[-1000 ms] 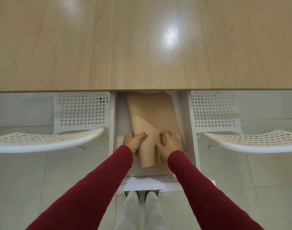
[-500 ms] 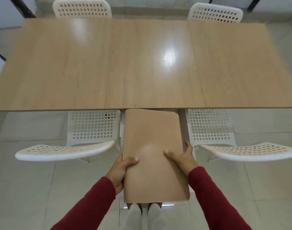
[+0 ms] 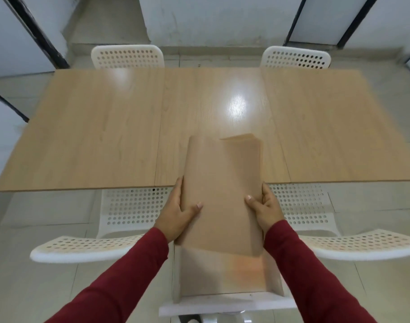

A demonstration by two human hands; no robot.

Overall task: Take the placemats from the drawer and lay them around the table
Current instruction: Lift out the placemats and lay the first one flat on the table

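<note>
Closest to the person, right under the grip, the drawer (image 3: pixel 225 297) is pulled all the way out with its white front sticking past their feet. It's hard to tell through the blur whether anything is left lying in it.

Just above that, both hands have the stack of placemats (image 3: pixel 222 194). The left hand (image 3: pixel 179 216) wraps the left edge with the thumb lying across the top, and the right hand (image 3: pixel 266 210) does the same on the right edge, so it's a two-sided pinch near the near end of the stack. The mats are up out of the drawer, and their far end hangs out over the near edge of the table (image 3: pixel 106 136).

Beyond the grip is where it could get messy. The far corner looks fanned, with one mat peeking out past the others, so the stack probably isn't squared up. Since only the near part is held, the loose far end could droop or a mat could slide off onto the table or the floor if the stack tips forward.

Either side of the hands, a white chair (image 3: pixel 134 206) sits tucked in close on the left and another chair (image 3: pixel 302 206) on the right, and that open drawer is an easy thing to bump a leg on when they step around.
</note>
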